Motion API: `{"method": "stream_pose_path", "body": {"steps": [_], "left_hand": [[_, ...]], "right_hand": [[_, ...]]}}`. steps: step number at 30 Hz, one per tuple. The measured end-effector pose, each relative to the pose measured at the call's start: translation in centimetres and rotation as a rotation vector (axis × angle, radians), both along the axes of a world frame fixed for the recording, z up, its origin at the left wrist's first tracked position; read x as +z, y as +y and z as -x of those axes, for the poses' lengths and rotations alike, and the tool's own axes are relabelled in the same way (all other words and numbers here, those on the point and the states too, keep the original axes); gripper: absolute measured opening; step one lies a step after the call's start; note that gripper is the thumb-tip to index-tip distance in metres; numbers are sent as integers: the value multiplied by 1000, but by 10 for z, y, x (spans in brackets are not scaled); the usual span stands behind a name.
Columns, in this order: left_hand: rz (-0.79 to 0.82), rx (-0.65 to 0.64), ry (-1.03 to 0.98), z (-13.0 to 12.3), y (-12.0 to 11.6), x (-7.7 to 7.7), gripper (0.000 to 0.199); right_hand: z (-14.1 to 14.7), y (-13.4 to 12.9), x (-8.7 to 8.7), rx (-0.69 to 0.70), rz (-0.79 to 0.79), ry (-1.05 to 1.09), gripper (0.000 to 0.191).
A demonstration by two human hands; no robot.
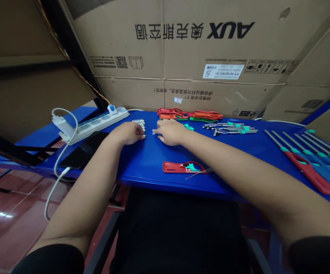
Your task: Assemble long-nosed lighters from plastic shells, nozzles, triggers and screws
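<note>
Blue tabletop (150,167) is supporting both forearms while the left hand (127,133) is resting against a short row of small metal parts (139,126), its fingers pressed together and curled down; any pinch is hidden. The right hand (169,132) is lying flat just beside them, fingers together. Low, close fingertips are keeping the tiny parts from scattering.

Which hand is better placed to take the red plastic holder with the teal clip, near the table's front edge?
Probably the right hand: it is nearer, just beyond the red plastic holder on the blue table. The left hand is farther away, at the small silver metal pieces.
</note>
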State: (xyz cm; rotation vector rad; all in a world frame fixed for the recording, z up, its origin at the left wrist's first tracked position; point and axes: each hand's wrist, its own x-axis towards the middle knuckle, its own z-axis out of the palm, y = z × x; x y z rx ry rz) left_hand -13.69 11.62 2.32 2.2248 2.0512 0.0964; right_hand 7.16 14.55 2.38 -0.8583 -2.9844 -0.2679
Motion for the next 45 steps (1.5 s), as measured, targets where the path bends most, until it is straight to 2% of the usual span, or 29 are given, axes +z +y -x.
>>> {"method": "stream_pose_path", "body": {"steps": [4, 10, 15, 19, 23, 26, 27, 30, 32, 35, 38, 42, 45], "left_hand": [[-16, -18, -23, -2, -1, -2, 24], [-55, -69, -111, -3, -4, 1, 24], [-75, -194, -246, -11, -7, 0, 23], [-47, -314, -352, -27, -10, -2, 26], [15, -426, -410, -49, -12, 9, 35], [-49, -615, -361, -72, -10, 24, 28], [-90, -679, -361, -81, -9, 27, 26], [-255, -816, -440, -108, -5, 28, 18], [-378, -863, -516, -122, -4, 21, 16], [-529, -909, -572, -129, -5, 5, 13], [-608, -949, -593, -125, -6, -4, 15], [-682, -870, -692, -120, -10, -4, 21], [-745, -843, -705, -119, -14, 0, 22]], "right_hand": [[8, -3, -4, 37, -53, -51, 41], [6, -17, 4, 117, -73, -136, 37], [-4, -16, 10, 27, -16, -237, 28], [-15, -12, 18, -39, 10, -210, 21], [-46, -16, 31, -65, 19, -48, 15], [-81, -23, 34, -96, 2, 157, 19], [-93, -25, 33, -106, 9, 268, 19], [-119, -32, 22, -51, 204, 862, 9], [-128, -35, 15, -22, 250, 1051, 9], [-131, -38, 10, 41, 193, 1071, 7], [-130, -40, 11, 103, 137, 1049, 6], [-128, -42, 13, 105, 119, 1086, 5], [-127, -44, 12, 109, 189, 1146, 8]]}}
